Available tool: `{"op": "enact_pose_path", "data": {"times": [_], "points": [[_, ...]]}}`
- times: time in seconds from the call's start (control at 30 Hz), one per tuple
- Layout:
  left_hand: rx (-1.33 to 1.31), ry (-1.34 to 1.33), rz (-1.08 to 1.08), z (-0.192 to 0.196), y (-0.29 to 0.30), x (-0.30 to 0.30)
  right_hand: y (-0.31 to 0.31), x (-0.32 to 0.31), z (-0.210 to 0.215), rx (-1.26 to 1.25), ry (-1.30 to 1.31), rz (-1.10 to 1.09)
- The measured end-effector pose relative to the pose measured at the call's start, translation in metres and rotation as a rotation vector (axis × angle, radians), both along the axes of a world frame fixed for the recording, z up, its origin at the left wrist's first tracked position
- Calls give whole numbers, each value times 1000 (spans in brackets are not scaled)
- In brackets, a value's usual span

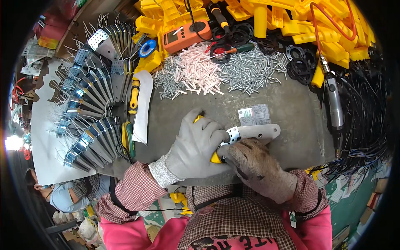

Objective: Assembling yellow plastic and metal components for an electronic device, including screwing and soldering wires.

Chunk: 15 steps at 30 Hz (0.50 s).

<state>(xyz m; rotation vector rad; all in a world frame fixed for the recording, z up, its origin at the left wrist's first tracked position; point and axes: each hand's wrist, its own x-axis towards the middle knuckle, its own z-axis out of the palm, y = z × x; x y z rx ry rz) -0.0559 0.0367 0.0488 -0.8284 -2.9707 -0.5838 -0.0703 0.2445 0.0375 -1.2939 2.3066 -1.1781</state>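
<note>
My left hand point(195, 146), in a grey coated glove, is wrapped round a yellow plastic housing point(216, 158). Most of that housing is hidden under the glove; only bits of yellow show at its top and bottom. From its right side sticks out a perforated metal bracket point(234, 134) with a flat grey metal plate point(261, 131) that has a rounded end and holes. My right hand point(258, 166), in a worn, stained glove, is closed at the joint between housing and bracket, its fingertips pressed there. What else those fingertips pinch is hidden.
Beyond my hands lie piled screws point(246, 71) and pale pink sleeves point(200, 68). An orange meter point(187, 35), yellow housings point(321, 33) and black gaskets point(300, 62) are behind. Plate assemblies point(93, 91) fan out left. A powered screwdriver point(334, 102) hangs right, near black cables point(362, 116).
</note>
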Motion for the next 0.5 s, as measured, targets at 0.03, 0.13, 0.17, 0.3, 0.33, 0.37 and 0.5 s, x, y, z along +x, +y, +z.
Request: {"op": "enact_pose_path", "data": {"times": [0.03,0.13,0.17,0.3,0.33,0.37,0.5], "points": [[-11,-3,-3,0,0,0,0,1,0,2,2,4],[-22,4,2,0,1,1,2,4,-4,-49,11,-29],[-23,12,7,0,2,0,4,3,-6,-89,-24,-26],[56,122,-4,-2,3,-2,11,-9,-9,-121,-150,23],[56,90,18,-3,2,-1,13,-11,-8,-118,-149,23],[56,59,40,-3,2,-1,18,-14,-7,-144,-124,-31],[102,70,69,-7,-2,3,62,-39,8,-125,170,-745]]}}
